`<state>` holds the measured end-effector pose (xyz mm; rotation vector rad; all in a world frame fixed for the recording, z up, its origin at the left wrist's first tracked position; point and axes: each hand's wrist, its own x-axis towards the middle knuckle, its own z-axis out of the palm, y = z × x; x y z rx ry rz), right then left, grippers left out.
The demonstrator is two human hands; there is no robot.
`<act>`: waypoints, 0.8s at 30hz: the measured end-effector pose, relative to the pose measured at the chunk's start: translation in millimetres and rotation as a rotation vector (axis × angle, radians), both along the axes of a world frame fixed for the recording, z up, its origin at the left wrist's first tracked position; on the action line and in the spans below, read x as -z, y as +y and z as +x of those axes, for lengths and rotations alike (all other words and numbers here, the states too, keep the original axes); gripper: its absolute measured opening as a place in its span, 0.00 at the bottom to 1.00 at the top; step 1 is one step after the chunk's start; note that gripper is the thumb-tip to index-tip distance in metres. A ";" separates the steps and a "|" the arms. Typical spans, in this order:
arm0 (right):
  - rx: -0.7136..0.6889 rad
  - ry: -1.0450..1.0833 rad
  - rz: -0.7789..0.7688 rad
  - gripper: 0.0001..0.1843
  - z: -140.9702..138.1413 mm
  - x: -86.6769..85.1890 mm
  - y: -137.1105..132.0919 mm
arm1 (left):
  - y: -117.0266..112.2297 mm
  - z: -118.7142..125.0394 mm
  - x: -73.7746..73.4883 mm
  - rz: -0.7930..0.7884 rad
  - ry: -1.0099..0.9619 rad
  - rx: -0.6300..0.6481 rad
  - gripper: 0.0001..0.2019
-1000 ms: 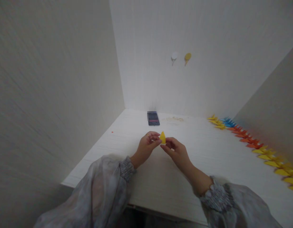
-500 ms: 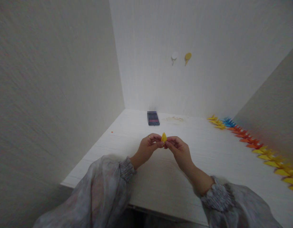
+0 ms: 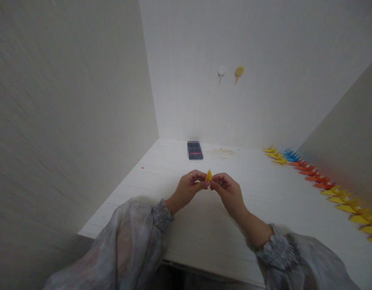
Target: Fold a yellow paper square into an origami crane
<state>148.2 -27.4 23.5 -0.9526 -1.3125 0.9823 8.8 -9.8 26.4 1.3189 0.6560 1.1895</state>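
Note:
A small piece of folded yellow paper (image 3: 209, 176) is held between both hands above the white table, its narrow tip pointing up. My left hand (image 3: 190, 186), with a ring on one finger, pinches its left side between thumb and fingers. From the right, my right hand (image 3: 230, 191) grips the other side in the same way. Fingertips cover the paper's lower part. Along the table's right side runs a row of folded paper cranes (image 3: 320, 180) in yellow, blue, orange and red.
A dark phone (image 3: 195, 150) lies at the back of the white table (image 3: 162, 173), left of a brownish mark. Walls rise on the left, back and right. A white hook (image 3: 221, 71) and a yellow hook (image 3: 239, 71) are on the back wall. An orange scrap (image 3: 143, 167) lies at left.
The yellow paper has turned slightly between the fingers and now shows separate narrow folds instead of a broader face. Both hands stay almost in place.

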 end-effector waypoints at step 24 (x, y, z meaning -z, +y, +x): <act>-0.052 0.066 0.102 0.11 0.0 -0.9 -3.0 | 1.0 -0.8 -0.5 0.001 -0.006 -0.074 0.10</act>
